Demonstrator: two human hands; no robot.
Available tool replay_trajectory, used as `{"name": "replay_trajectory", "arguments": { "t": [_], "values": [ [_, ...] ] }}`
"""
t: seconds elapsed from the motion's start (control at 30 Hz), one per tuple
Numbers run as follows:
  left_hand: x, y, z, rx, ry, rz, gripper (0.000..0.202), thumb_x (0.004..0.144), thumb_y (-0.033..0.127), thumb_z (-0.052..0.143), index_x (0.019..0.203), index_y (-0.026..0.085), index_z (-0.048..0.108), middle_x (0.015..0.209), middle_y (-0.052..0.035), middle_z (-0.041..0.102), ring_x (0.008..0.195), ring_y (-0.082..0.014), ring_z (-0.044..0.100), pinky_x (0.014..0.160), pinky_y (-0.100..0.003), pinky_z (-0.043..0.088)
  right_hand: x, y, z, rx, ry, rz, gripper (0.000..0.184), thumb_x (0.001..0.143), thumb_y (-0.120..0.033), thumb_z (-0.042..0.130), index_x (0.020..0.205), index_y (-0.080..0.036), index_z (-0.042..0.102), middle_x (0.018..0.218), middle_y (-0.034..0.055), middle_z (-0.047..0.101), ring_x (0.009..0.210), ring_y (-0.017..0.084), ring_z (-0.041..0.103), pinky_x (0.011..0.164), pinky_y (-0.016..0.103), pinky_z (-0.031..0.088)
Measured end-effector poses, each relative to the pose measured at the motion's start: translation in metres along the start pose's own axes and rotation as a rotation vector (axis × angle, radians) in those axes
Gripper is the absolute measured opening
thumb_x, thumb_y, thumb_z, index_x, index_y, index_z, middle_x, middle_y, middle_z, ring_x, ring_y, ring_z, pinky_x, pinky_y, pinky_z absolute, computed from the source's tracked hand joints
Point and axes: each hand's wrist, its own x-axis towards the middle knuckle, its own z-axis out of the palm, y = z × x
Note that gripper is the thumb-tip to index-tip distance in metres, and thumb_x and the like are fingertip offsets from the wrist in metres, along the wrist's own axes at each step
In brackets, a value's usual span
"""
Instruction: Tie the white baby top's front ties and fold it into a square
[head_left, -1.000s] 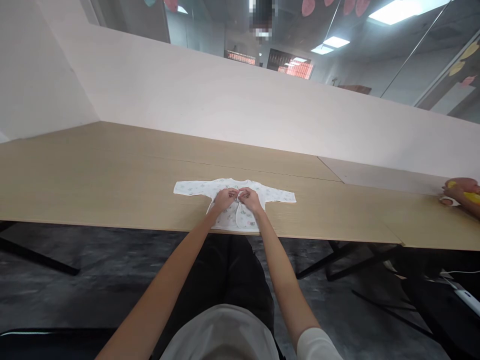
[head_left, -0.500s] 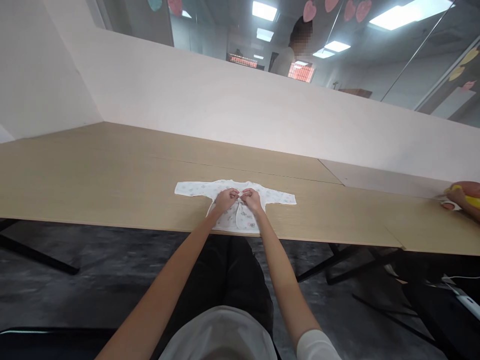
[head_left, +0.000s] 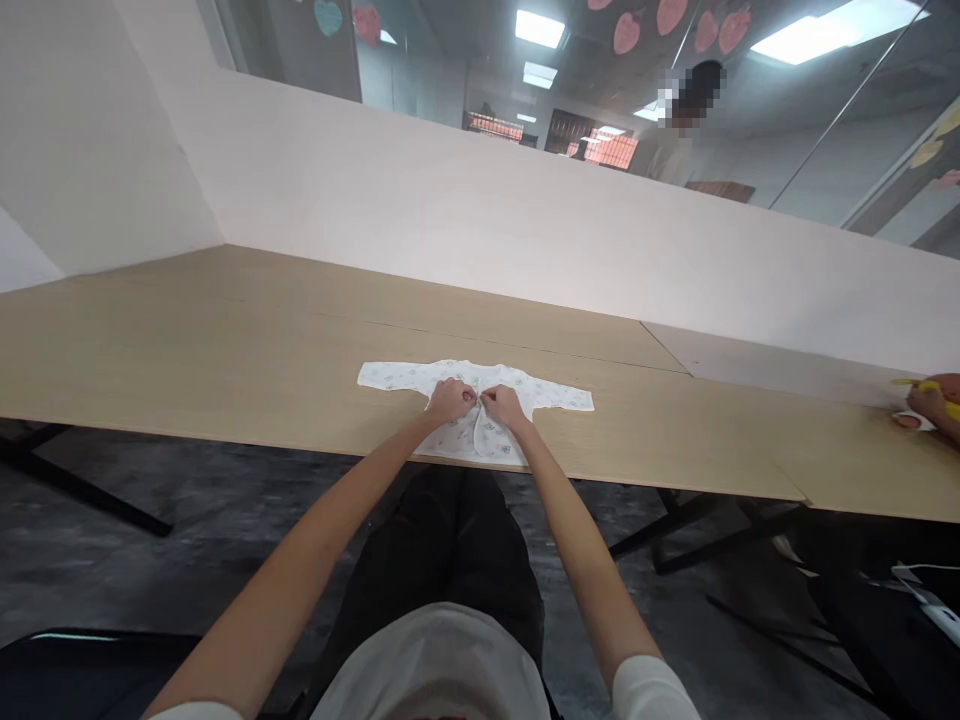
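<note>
A small white baby shirt (head_left: 559,397) with a faint print lies flat on the wooden table (head_left: 225,350), sleeves spread left and right, its hem near the table's front edge. My left hand (head_left: 448,400) and my right hand (head_left: 504,405) meet at the middle of the shirt's chest. Both are closed, fingers pinching the front opening where the two panels join. What sits between the fingertips is too small to make out.
A pale partition wall (head_left: 525,220) runs along the table's far side. Another person's hand (head_left: 930,402) holding something yellow rests at the right edge. A person (head_left: 679,120) stands behind the glass. Black table legs (head_left: 675,530) and a white cable (head_left: 926,590) are below.
My hands stay pinched at the shirt's front with only small finger movements. The view shifted slightly. The person behind the glass has moved to the right.
</note>
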Motion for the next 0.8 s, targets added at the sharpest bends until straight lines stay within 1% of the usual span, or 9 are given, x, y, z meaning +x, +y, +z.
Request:
{"name": "replay_trajectory", "arguments": {
  "t": [0.03, 0.1, 0.17, 0.2, 0.3, 0.4, 0.5, 0.6, 0.8],
  "values": [
    [-0.003, -0.002, -0.001, -0.029, -0.024, 0.027, 0.023, 0.077, 0.024, 0.055, 0.082, 0.022, 0.078, 0.082, -0.0079, 0.073, 0.092, -0.0248, 0.062, 0.092, -0.036, 0.045, -0.006, -0.001, 0.000, -0.009, 0.015, -0.011, 0.020, 0.073, -0.018, 0.054, 0.057, -0.017, 0.065, 0.051, -0.0014, 0.054, 0.058, 0.013, 0.049, 0.063, 0.023, 0.038],
    [-0.011, -0.004, -0.001, -0.111, -0.065, 0.095, 0.024, 0.076, 0.025, 0.055, 0.086, 0.022, 0.078, 0.084, -0.0060, 0.073, 0.089, -0.0223, 0.063, 0.090, -0.033, 0.046, -0.020, -0.003, 0.003, 0.002, 0.081, -0.015, 0.017, 0.077, -0.023, 0.056, 0.076, -0.016, 0.072, 0.064, 0.0015, 0.062, 0.066, 0.015, 0.055, 0.069, 0.025, 0.041],
    [-0.019, -0.004, 0.003, -0.188, -0.081, 0.141, 0.026, 0.076, 0.024, 0.055, 0.089, 0.023, 0.077, 0.087, -0.0045, 0.074, 0.086, -0.0200, 0.063, 0.089, -0.032, 0.046, -0.033, -0.004, 0.009, 0.027, 0.133, 0.006, 0.022, 0.079, -0.027, 0.058, 0.091, -0.017, 0.073, 0.072, 0.0037, 0.067, 0.071, 0.017, 0.058, 0.074, 0.027, 0.045],
    [-0.022, -0.003, 0.005, -0.213, -0.080, 0.145, 0.026, 0.076, 0.023, 0.055, 0.088, 0.024, 0.077, 0.087, -0.0041, 0.074, 0.085, -0.0194, 0.063, 0.089, -0.032, 0.046, -0.038, -0.004, 0.011, 0.044, 0.144, 0.021, 0.023, 0.078, -0.027, 0.058, 0.094, -0.017, 0.072, 0.073, 0.0039, 0.067, 0.072, 0.018, 0.059, 0.075, 0.028, 0.046],
    [-0.029, 0.000, 0.010, -0.237, -0.067, 0.119, 0.022, 0.075, 0.023, 0.058, 0.087, 0.024, 0.077, 0.088, -0.0041, 0.074, 0.085, -0.0196, 0.063, 0.090, -0.033, 0.046, -0.046, -0.004, 0.015, 0.127, 0.156, 0.071, 0.026, 0.075, -0.021, 0.058, 0.097, -0.019, 0.071, 0.070, 0.0016, 0.066, 0.071, 0.018, 0.061, 0.077, 0.029, 0.048],
    [-0.031, 0.003, 0.010, -0.244, -0.052, 0.112, 0.020, 0.077, 0.028, 0.062, 0.088, 0.022, 0.077, 0.089, -0.0053, 0.074, 0.088, -0.0206, 0.064, 0.091, -0.034, 0.046, -0.047, -0.004, 0.012, 0.222, 0.153, 0.124, 0.033, 0.071, -0.015, 0.055, 0.101, -0.018, 0.070, 0.069, -0.0008, 0.066, 0.069, 0.017, 0.062, 0.075, 0.027, 0.050],
    [-0.032, 0.004, 0.008, -0.269, -0.029, 0.107, 0.018, 0.077, 0.030, 0.063, 0.086, 0.021, 0.076, 0.090, -0.0059, 0.074, 0.089, -0.0210, 0.064, 0.093, -0.034, 0.046, -0.047, -0.004, 0.009, 0.266, 0.159, 0.155, 0.035, 0.071, -0.016, 0.053, 0.103, -0.017, 0.068, 0.069, -0.0011, 0.066, 0.067, 0.016, 0.062, 0.073, 0.027, 0.051],
    [-0.032, 0.004, 0.006, -0.323, -0.035, 0.082, 0.018, 0.077, 0.030, 0.063, 0.086, 0.020, 0.075, 0.091, -0.0057, 0.074, 0.089, -0.0208, 0.065, 0.093, -0.034, 0.047, -0.048, -0.005, 0.008, 0.286, 0.172, 0.151, 0.034, 0.071, -0.017, 0.053, 0.101, -0.017, 0.068, 0.067, -0.0010, 0.066, 0.067, 0.016, 0.063, 0.073, 0.027, 0.051],
    [-0.034, 0.005, 0.003, -0.466, -0.047, 0.030, 0.024, 0.080, 0.032, 0.056, 0.089, 0.018, 0.074, 0.091, -0.0056, 0.074, 0.086, -0.0185, 0.065, 0.086, -0.031, 0.050, -0.050, -0.004, 0.009, 0.358, 0.172, 0.141, 0.035, 0.074, -0.023, 0.050, 0.103, -0.015, 0.068, 0.067, 0.0002, 0.068, 0.064, 0.016, 0.062, 0.067, 0.026, 0.051]
  ]
}}
